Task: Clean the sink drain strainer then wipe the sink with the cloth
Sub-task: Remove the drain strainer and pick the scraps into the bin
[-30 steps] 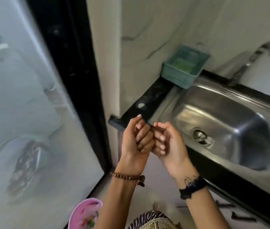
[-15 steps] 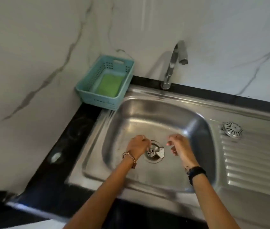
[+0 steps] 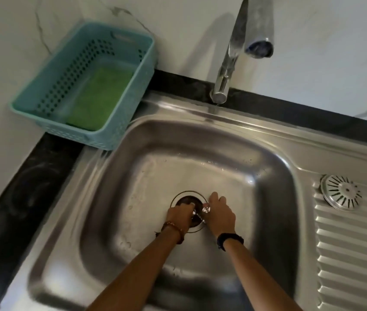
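A steel sink point(image 3: 146, 176) fills the view, with its round drain point(image 3: 187, 195) at the basin's centre. Both of my hands are down at the drain. My left hand point(image 3: 178, 215) and my right hand point(image 3: 220, 214) pinch the shiny metal drain strainer point(image 3: 200, 214) from either side; most of it is hidden by my fingers. The drain hole behind the strainer looks dark. A green cloth point(image 3: 97, 97) lies in a teal basket point(image 3: 133, 104) at the sink's back left corner.
A chrome tap point(image 3: 229, 52) stands at the back, its spout over the basin with no water running. A round slotted metal cover point(image 3: 341, 191) sits on the ribbed drainboard point(image 3: 353, 254) to the right. Black counter edging point(image 3: 32, 180) runs along the left.
The view swung from the doorway onto the sink. My hands went from held together in the air, down into the basin, and closed in on the strainer at the drain.
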